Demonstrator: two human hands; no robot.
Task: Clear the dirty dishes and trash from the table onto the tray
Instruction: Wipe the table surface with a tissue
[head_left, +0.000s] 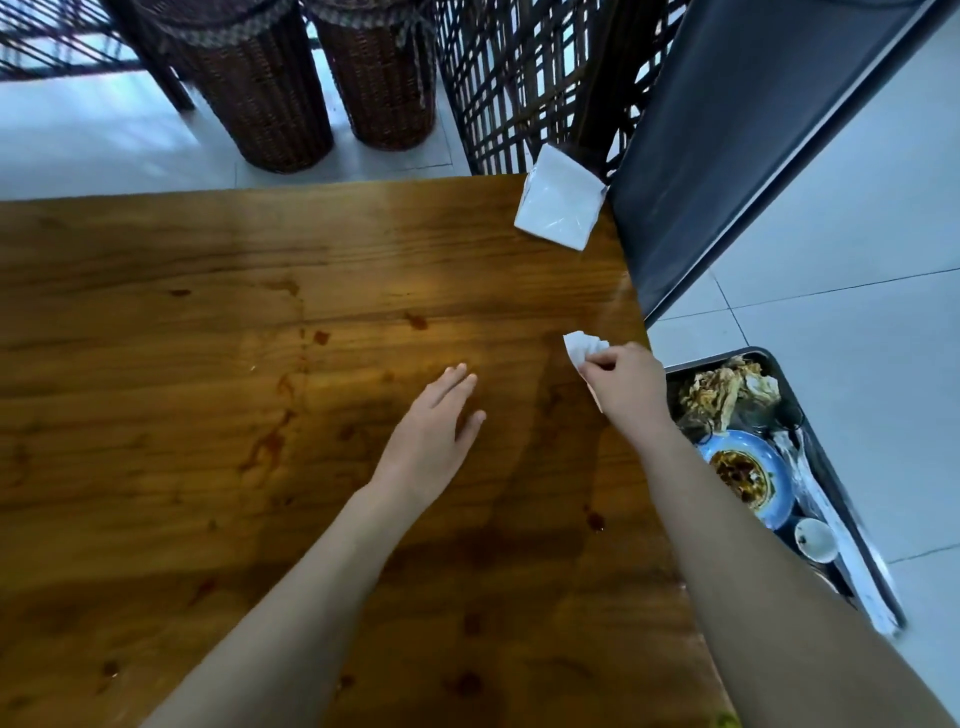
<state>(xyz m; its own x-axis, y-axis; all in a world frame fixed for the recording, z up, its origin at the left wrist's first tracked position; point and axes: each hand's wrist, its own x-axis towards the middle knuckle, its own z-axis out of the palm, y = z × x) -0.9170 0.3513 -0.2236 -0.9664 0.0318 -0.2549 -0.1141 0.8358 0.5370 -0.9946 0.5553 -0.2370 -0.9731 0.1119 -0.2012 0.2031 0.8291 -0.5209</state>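
- Tissue, white and crumpled, is at the right edge of the table, about midway along that edge; whether it touches the wood cannot be told.
- Right hand pinches the tissue between thumb and curled fingers. One end sticks out on the far-left side of the hand and a strip shows beneath it, so the tissue runs roughly far-to-near under the grip.
- Left hand is spread flat, fingers straight, at mid-table, holding nothing.
- Tray lies beyond the table's right edge and lower, just right of the holding hand. It carries a blue plate with sauce, a small cup and a heap of scraps.
- Judgement: the coming move is a short carry rightward over the edge and down; the right hand is the nearer and already has the item.
- Pack of napkins stands at the far right corner; reddish stains mark the wood.
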